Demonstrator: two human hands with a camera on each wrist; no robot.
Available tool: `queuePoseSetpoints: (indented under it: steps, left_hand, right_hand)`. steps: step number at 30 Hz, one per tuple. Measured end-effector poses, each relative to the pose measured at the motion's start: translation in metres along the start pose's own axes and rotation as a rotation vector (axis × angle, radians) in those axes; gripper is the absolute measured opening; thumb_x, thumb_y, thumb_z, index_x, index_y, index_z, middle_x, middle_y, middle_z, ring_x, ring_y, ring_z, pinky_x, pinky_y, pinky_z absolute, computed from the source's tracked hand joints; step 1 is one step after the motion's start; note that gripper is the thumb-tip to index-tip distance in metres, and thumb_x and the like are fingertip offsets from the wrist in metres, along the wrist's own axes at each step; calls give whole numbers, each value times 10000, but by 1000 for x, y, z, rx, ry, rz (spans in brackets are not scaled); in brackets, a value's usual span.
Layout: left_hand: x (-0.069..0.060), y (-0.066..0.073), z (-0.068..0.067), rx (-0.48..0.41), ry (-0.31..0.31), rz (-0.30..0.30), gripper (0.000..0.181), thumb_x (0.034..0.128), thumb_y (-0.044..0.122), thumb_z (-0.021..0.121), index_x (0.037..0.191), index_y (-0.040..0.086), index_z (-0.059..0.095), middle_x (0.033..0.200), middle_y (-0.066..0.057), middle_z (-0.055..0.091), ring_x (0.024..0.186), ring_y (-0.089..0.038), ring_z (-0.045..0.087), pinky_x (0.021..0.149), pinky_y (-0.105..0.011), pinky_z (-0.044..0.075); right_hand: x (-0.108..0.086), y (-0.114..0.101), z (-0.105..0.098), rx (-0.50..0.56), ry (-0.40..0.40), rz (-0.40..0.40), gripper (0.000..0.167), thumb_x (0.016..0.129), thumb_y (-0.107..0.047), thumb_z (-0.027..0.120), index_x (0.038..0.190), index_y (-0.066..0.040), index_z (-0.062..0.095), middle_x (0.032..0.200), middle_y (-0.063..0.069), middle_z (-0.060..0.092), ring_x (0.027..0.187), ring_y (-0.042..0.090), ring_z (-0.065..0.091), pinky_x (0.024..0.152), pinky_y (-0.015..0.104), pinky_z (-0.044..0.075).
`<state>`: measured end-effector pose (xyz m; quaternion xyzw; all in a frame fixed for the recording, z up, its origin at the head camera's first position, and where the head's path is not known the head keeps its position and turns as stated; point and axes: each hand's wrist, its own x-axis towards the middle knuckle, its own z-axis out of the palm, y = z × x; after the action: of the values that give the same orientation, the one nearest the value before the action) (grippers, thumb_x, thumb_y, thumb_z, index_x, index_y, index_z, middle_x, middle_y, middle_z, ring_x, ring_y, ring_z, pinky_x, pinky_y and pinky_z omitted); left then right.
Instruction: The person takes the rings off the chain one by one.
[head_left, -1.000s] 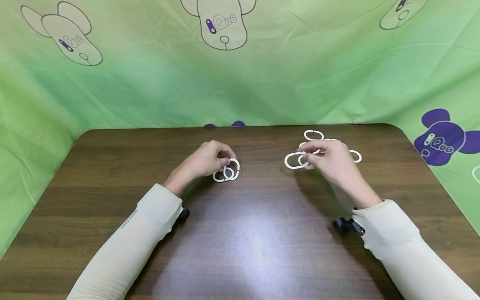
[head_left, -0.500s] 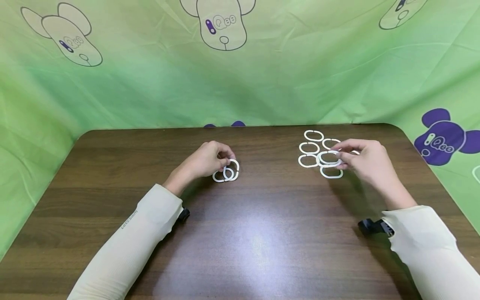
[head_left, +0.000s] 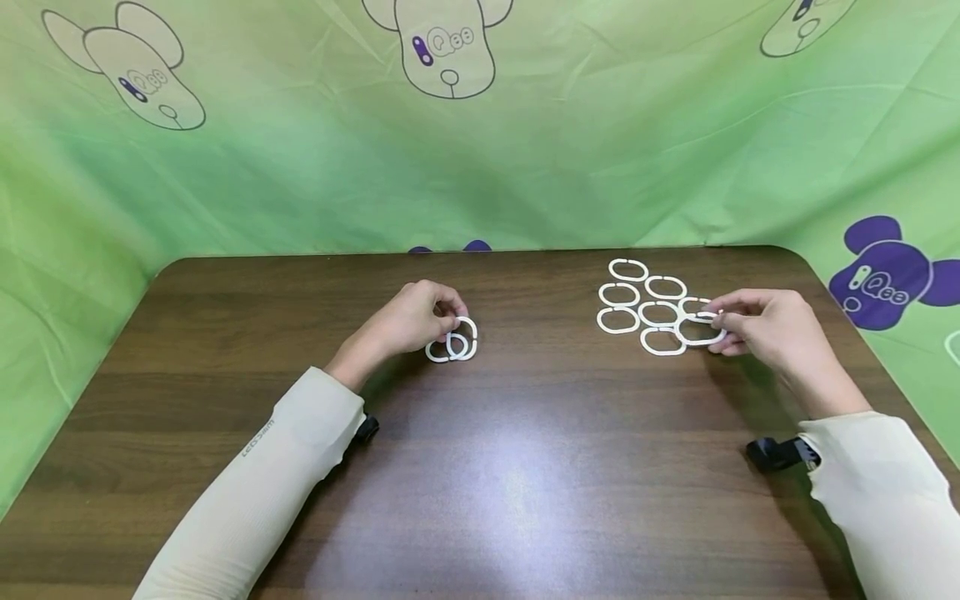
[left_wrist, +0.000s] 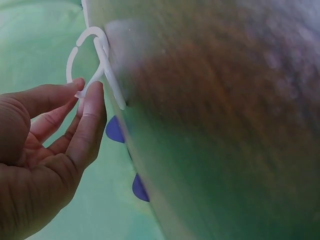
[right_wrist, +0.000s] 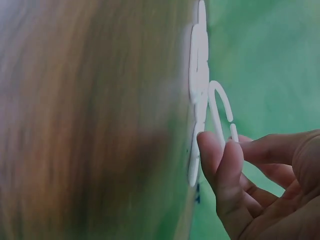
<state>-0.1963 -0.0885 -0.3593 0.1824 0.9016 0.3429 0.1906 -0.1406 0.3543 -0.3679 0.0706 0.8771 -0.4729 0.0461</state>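
Observation:
In the head view my left hand (head_left: 418, 318) pinches a white oval split ring (head_left: 475, 327) between thumb and fingers. That ring stands tilted, and other white rings (head_left: 437, 360) touch or link with it at the table; which of the two I cannot tell. The left wrist view shows the pinched ring (left_wrist: 71, 62) with a narrow gap in its loop. My right hand (head_left: 783, 337) pinches another white split ring (head_left: 697, 343) by its right end. It is held tilted just over a ring (head_left: 693, 300) lying flat. Fingertips cover part of both held rings.
Several white rings (head_left: 618, 331) lie flat in a close cluster left of my right hand. A brown wooden table (head_left: 495, 467) spreads below, its far edge against a green printed cloth (head_left: 525, 167). A black wrist device (head_left: 780, 454) sits under the right sleeve.
My right hand has moved to the right with its ring, from the cluster's left side past its middle to its right end. The left hand has stayed in place with its ring.

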Motion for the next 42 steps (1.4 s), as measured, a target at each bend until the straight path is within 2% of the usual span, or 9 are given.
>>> queuePoseSetpoints:
  steps: [2,4,7,17,22,29,37,42]
  left_hand:
    - [0,0,0,16,10,7,132,996,51,648,1057,57,764,911,-65,728,788,-160,673,694,-240,545]
    - [0,0,-1,34,17,12,132,989,51,654,1051,61,770,920,-60,731,821,-153,661,729,-251,545]
    - [-1,0,-1,51,19,12,131,987,52,661,1050,70,775,944,-56,735,880,-159,644,784,-276,544]
    - [-3,0,-2,47,5,22,143,975,-4,639,1023,76,747,900,-39,683,841,-153,600,750,-264,506]
    - [-4,0,-1,33,0,15,137,963,3,635,1012,68,745,884,-36,689,812,-142,597,715,-250,495]
    - [-4,0,0,61,20,19,116,957,38,653,999,65,759,875,-27,696,819,-135,590,745,-255,476]
    - [-4,-1,0,72,14,34,179,965,10,628,1038,99,766,873,-15,672,821,-139,579,741,-266,479]
    - [-5,-1,1,71,11,41,159,959,14,633,1027,81,760,863,-16,662,814,-135,572,730,-259,471]
  right_hand:
    - [1,2,-3,-28,-13,14,351,1012,42,550,974,-249,742,724,-201,703,584,63,709,579,263,612]
    - [2,4,-6,-70,-24,28,240,1019,27,544,1114,-70,742,726,-193,701,585,68,707,573,262,604]
    - [3,7,-8,-126,-32,41,300,1020,14,547,1268,173,606,729,-186,703,583,71,702,565,258,593]
    - [6,15,-12,-207,-55,55,323,1020,-7,554,1270,193,595,717,-61,717,582,60,685,544,252,571]
    - [7,15,-12,-223,-54,59,329,1017,2,545,1278,197,586,726,-48,717,587,54,675,549,258,574]
    - [7,14,-11,-240,-52,53,326,1016,-1,540,1274,190,595,744,-44,725,590,55,666,546,256,568]
    - [6,13,-10,-271,-31,47,314,1003,-10,548,1251,167,623,749,-11,738,571,91,686,532,274,565]
    - [5,12,-10,-274,-16,50,312,1004,-9,548,1253,162,628,765,15,744,570,111,694,539,279,577]
